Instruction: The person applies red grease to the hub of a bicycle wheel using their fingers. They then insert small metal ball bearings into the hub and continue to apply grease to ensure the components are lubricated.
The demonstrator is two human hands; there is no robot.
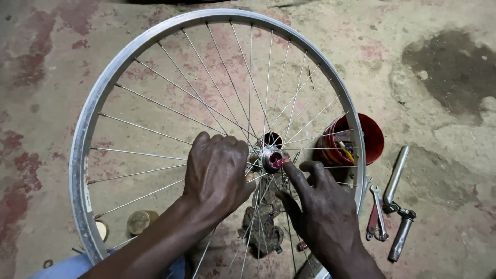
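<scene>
The wheel rim (pixel 85 129) stands upright on the stained concrete floor (pixel 423 41), bare of tyre, with all visible spokes (pixel 155 106) seated between rim and centre. The hub (pixel 269 157) sits at the wheel centre, just right of the left hand; a smear of red grease shows on its open end, so greasing appears to be under way and not yet closed up: no cone, nut or axle can be seen fitted on this side.

The left hand (pixel 217 170) is closed around the hub side, fingers curled together through the spokes, steadying the wheel. The right hand (pixel 323 214) is loosely spread, with the index finger (pixel 290 170) extended and its tip touching the greased hub end.

Behind the spokes stands a red container (pixel 369 137), contents unclear. To its right on the floor lie a metal tube (pixel 397 173), a small wrench (pixel 380 212) and a bolt-ended bar (pixel 402 235), all untouched. Two round tins (pixel 140 221) rest near the lower rim
</scene>
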